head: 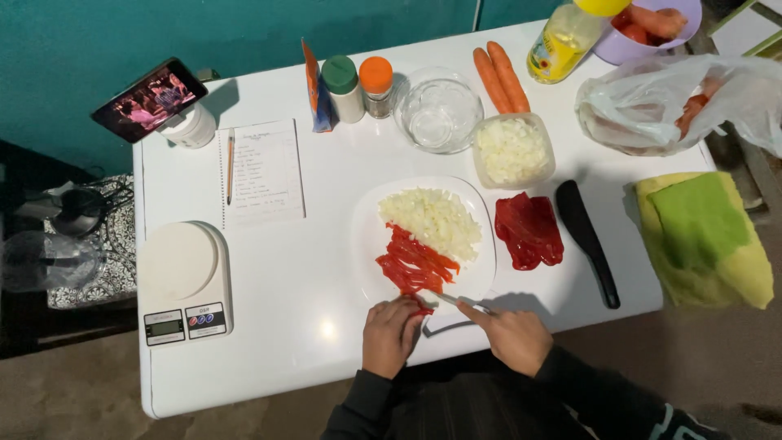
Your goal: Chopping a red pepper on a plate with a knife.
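Left hand (392, 332) fingers pinch a red pepper piece (420, 308) at the plate (481, 281) rim; right hand (511, 336) fingers clasp the knife (458, 301), blade just beside them — a slip on wet pepper could nick those fingertips. Cut strips (414, 262) lie beyond.

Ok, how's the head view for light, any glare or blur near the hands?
Head view: light comes from above; a bright glare spot sits on the table just left of the left hand. The right hand and knife are slightly soft. The hands cast a shadow over the near table edge. Wide-angle bend curves the table sides; the floor corners are dark.
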